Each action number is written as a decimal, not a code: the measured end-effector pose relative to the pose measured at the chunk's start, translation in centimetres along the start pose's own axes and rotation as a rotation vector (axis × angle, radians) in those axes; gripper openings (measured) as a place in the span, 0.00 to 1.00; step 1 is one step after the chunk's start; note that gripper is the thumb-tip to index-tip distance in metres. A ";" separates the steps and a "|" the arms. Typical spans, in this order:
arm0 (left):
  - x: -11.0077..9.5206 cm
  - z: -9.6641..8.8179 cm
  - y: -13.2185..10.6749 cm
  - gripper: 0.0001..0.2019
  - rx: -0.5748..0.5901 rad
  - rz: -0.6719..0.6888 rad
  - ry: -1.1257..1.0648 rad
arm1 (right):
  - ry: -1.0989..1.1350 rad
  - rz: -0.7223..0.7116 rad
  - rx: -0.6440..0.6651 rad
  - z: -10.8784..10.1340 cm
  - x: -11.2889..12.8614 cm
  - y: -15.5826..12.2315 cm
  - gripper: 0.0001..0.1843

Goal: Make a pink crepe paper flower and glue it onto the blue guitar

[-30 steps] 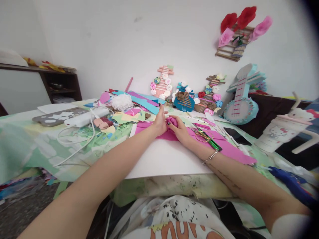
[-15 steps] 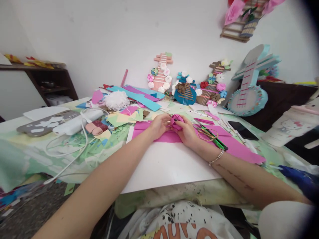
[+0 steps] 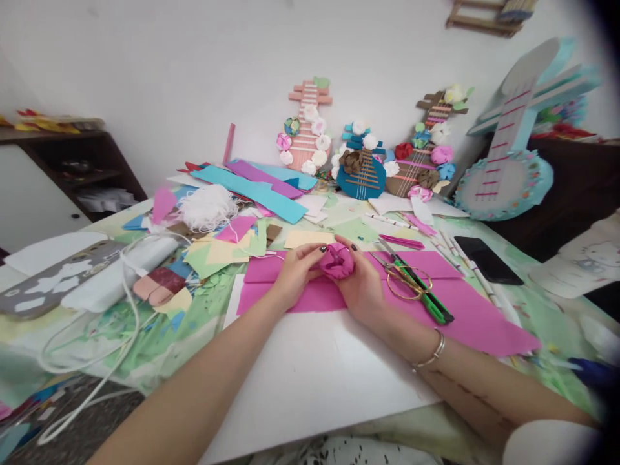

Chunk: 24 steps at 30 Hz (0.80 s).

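Both my hands meet over a small pink rolled paper flower (image 3: 336, 261) at the middle of the table. My left hand (image 3: 295, 274) pinches its left side with curled fingers. My right hand (image 3: 361, 284) cups it from the right and below, fingers wrapped round it. Under the hands lies a large pink paper sheet (image 3: 465, 310) on a white board (image 3: 310, 368). Scissors (image 3: 404, 276) with gold handles and a green tool (image 3: 429, 300) lie on the pink sheet just right of my right hand.
Coloured paper scraps (image 3: 227, 248), blue strips (image 3: 252, 190) and a white fluffy tuft (image 3: 206, 208) clutter the left. White cables (image 3: 121, 323) and a grey case (image 3: 48, 284) lie far left. Paper guitars (image 3: 361, 171) lean on the wall; a black phone (image 3: 487, 258) lies right.
The view has tilted down and closer to the table. My hands stay together on the pink flower, turning it slightly; my left fingers have curled onto it.
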<state>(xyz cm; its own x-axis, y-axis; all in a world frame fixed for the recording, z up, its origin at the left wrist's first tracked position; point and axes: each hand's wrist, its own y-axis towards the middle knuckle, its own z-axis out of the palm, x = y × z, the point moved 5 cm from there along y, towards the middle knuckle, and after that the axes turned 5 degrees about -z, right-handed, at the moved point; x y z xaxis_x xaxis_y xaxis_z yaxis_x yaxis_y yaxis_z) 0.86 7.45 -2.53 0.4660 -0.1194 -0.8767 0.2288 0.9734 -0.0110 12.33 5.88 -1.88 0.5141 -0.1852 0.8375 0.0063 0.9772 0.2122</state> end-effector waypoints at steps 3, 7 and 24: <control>-0.7 0.1 0.0 0.11 -0.023 0.072 0.188 | 0.051 0.058 -0.053 -0.2 -0.3 0.3 0.13; -1.2 0.2 -0.1 0.09 -0.069 0.082 0.330 | 0.130 0.137 -0.106 -0.3 -0.7 0.4 0.12; 0.0 0.7 -0.3 0.32 -0.047 0.227 1.072 | 0.349 0.241 -0.177 0.4 -0.6 -0.1 0.18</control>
<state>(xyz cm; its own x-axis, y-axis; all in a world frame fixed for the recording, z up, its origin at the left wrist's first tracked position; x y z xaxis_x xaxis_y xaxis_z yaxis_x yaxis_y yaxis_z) 1.36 6.98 -2.22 -0.4974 0.2738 -0.8232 0.1886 0.9603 0.2054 11.67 5.84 -2.22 0.7767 0.0660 0.6264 -0.0184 0.9964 -0.0822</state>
